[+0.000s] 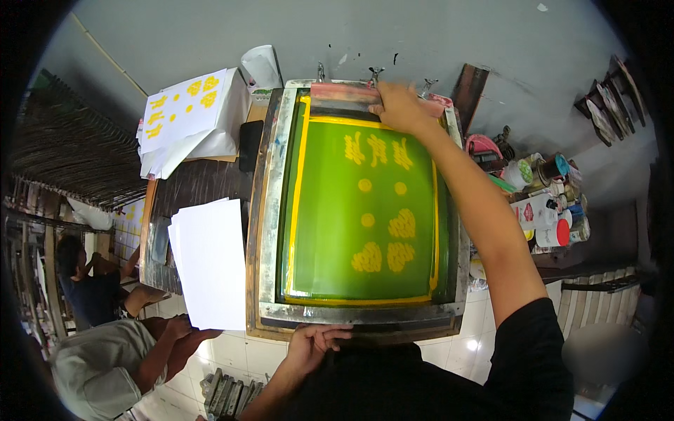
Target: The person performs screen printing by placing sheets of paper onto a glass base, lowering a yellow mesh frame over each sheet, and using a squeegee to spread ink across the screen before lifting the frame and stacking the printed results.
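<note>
Right grip [400,105] clamped on the squeegee [342,92], thumb on the near side; the fingertips behind the bar are hidden. It sits right of the bar's middle, so pressure probably favours that end; moving toward centre should load the blade more evenly. Left grip [314,345]: fingers together at the near edge of the wooden base [268,331]; cannot tell whether they press or merely rest. A light steadying touch there seems sound. Squeegee lies crosswise at the far end of the green mesh [330,210], inside the metal screen frame [269,210]. Yellow ink lines the mesh border on several sides; yellow characters and dots show mainly right of centre. Judgement: for a pull, hold one blade angle and steady speed over the whole design, so coverage stays even. Hinge clamps [375,74] stand behind the frame. Left, on the desk [200,184]: blank white sheets [210,263], best kept clear of wet ink, and farther back a yellow-printed sheet [184,105], useful for comparing coverage.
</note>
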`<state>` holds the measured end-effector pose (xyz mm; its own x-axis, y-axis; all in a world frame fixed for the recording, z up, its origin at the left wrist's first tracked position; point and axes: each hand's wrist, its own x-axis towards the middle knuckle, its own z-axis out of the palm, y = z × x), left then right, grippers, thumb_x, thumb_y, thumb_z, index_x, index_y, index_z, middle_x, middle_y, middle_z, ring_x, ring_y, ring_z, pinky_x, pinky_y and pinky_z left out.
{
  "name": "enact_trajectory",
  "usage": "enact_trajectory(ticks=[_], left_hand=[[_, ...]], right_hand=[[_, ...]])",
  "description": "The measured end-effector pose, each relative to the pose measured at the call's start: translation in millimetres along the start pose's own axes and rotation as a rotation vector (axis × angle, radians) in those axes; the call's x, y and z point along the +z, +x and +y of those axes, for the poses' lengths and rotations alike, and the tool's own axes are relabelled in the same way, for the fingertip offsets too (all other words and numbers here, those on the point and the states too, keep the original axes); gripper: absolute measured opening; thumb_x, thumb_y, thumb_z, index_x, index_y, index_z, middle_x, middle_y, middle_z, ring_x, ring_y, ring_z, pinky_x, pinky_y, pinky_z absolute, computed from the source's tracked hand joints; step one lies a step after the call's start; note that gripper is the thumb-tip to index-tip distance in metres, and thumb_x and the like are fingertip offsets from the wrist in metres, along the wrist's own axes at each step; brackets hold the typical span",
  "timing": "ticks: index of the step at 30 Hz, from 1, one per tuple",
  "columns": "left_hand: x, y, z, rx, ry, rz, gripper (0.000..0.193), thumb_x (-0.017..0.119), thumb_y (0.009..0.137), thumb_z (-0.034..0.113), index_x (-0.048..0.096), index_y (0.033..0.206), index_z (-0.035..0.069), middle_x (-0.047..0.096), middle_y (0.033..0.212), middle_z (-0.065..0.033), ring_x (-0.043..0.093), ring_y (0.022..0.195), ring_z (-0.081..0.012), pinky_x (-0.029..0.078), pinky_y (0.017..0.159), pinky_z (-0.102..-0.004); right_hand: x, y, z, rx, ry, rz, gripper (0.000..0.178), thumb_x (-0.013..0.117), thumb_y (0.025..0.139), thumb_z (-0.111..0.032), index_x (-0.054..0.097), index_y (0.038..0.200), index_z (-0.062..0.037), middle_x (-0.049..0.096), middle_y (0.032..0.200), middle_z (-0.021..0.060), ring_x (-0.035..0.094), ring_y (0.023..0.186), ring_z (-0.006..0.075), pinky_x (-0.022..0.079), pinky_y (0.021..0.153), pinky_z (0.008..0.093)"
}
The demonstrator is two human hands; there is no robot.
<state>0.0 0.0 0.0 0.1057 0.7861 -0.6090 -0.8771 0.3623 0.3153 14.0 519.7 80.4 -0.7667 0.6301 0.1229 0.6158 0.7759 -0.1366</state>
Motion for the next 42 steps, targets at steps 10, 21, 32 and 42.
enact_trajectory(ticks=[10,21,32,42], left_hand=[[3,6,0,0.035,-0.039,0.002,0.035,0.054,0.093,0.015,0.066,0.115,-0.010,0.074,0.114,-0.0212,0.075,0.097,-0.0280,0.059,0.073,-0.0325],[16,2,10,0.133,-0.210,-0.369,0.037,0.051,0.096,0.013,0.064,0.125,-0.006,0.074,0.107,-0.0225,0.072,0.090,-0.0323,0.055,0.088,-0.0439],[82,83,130,0.872,1.878,0.588,0.088,0.061,0.098,0.054,0.032,0.159,-0.003,0.030,0.161,-0.0357,0.023,0.155,-0.0460,0.014,0.127,-0.0529],[-58,4,185,0.499,1.124,0.540,0.031,0.076,0.090,0.021,0.074,0.109,-0.003,0.072,0.094,-0.0060,0.062,0.088,-0.0141,0.047,0.082,-0.0283]], right_hand=[[-9,-159,-81,0.023,0.088,-0.022,0.036,0.070,0.094,-0.029,0.059,0.114,-0.0007,0.068,0.111,0.0213,0.063,0.108,0.0393,0.044,0.094,0.0524],[-64,-324,-173,-0.083,0.167,0.319,0.030,0.073,0.086,-0.017,0.056,0.108,-0.0047,0.058,0.100,0.0141,0.057,0.094,0.0353,0.041,0.085,0.0496],[-250,-199,-144,-0.258,-0.128,0.930,0.030,0.073,0.090,-0.021,0.059,0.109,-0.0027,0.064,0.099,0.0117,0.060,0.096,0.0340,0.041,0.089,0.0448],[-322,-158,-152,-0.049,0.081,0.760,0.032,0.064,0.098,-0.024,0.064,0.112,0.0051,0.071,0.104,0.0263,0.069,0.101,0.0379,0.051,0.091,0.0462]])
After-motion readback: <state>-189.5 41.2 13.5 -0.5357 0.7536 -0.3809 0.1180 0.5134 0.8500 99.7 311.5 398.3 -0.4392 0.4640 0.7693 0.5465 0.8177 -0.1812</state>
